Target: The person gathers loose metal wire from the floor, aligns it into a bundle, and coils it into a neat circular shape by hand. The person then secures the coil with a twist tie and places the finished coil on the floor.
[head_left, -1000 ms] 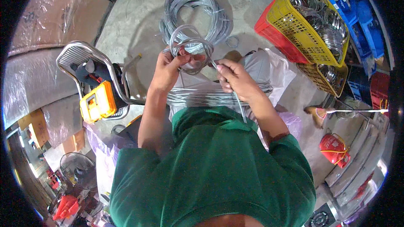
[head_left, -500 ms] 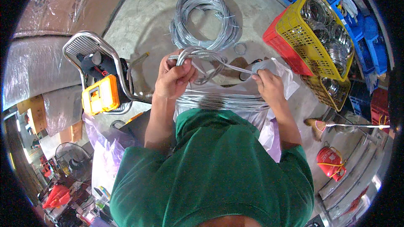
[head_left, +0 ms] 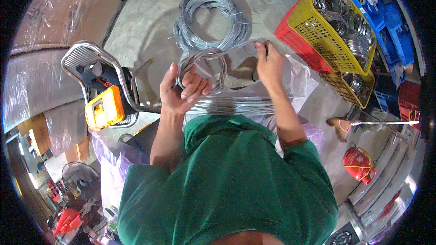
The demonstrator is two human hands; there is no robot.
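A small coil of grey metal wire (head_left: 223, 66) stands up in front of my chest. My left hand (head_left: 187, 90) has its fingers curled round the coil's left side, with the thumb pointing up. To the right and a little farther off, my right hand (head_left: 270, 65) pinches a strand that runs from the top of the coil. Below both hands, a bundle of long wires (head_left: 236, 105) lies crosswise close to my body. White plastic sheeting (head_left: 297, 75) spreads under and beside the bundle.
A large tied wire coil (head_left: 185, 22) lies on the concrete floor ahead. Yellow crates (head_left: 302, 29) with wire rings and a red crate (head_left: 295, 41) stand right. At left, a metal-framed chair (head_left: 120, 59) bears an orange case (head_left: 105, 107). A broom (head_left: 340, 128) and red extinguisher (head_left: 359, 164) are lower right.
My right hand has moved away from me and slightly left with the strand. My left hand has turned and loosened its fingers on the coil. The whole view has shifted a little.
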